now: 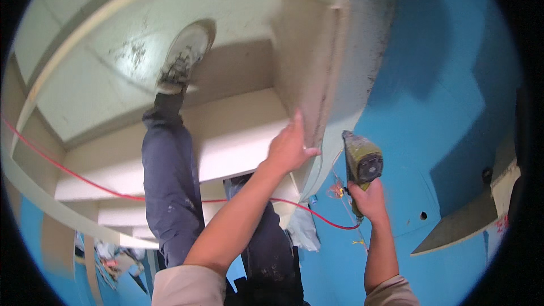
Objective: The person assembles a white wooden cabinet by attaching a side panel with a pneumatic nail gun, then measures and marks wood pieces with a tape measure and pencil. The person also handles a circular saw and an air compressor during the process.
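My right hand (368,199) is wrapped around the handle of a greenish-yellow air nail gun (362,156). A thin red air hose (323,219) joins the bottom of its handle. The gun's dark narrow nose points up, beside the curved outer face of a pale wooden panel (362,39). My left hand (290,146) rests against the inner side and lower edge of that upright panel, thumb spread and fingers stretched out, holding nothing. The gun stands apart from the panel's edge.
One foot in a worn shoe (187,51) stands on a pale board inside the curved wooden frame (34,88). Below are pale steps (238,122). The red hose crosses my legs. A blue floor (408,136) lies right, with a cut board (462,224) and plastic sheeting (304,231).
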A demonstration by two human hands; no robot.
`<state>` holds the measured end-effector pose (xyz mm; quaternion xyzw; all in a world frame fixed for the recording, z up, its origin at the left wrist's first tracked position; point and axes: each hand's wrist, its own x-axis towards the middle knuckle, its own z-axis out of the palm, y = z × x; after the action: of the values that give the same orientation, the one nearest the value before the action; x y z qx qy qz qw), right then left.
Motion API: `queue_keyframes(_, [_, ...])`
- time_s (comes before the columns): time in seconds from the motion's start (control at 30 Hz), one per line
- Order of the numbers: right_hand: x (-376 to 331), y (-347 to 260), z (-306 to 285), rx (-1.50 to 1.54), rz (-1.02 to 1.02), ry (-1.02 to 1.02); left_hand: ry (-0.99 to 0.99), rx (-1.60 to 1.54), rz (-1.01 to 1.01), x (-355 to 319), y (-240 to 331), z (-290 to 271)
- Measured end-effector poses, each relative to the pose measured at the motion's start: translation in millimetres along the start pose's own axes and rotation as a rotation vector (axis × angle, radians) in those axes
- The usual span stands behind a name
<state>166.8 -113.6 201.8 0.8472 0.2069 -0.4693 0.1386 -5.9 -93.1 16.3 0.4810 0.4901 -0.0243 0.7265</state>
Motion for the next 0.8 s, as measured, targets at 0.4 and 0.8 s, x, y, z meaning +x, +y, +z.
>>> queue_keyframes(0.4, [-2, 21, 7, 0.056, -0.044, 0.040, 0.737, 0.699, 0.573, 52, 127, -250])
queue_keyframes(0.8, [-6, 86, 47, 0.098, 0.038, 0.016, -0.277, 0.649, -0.012, 44, 54, -60])
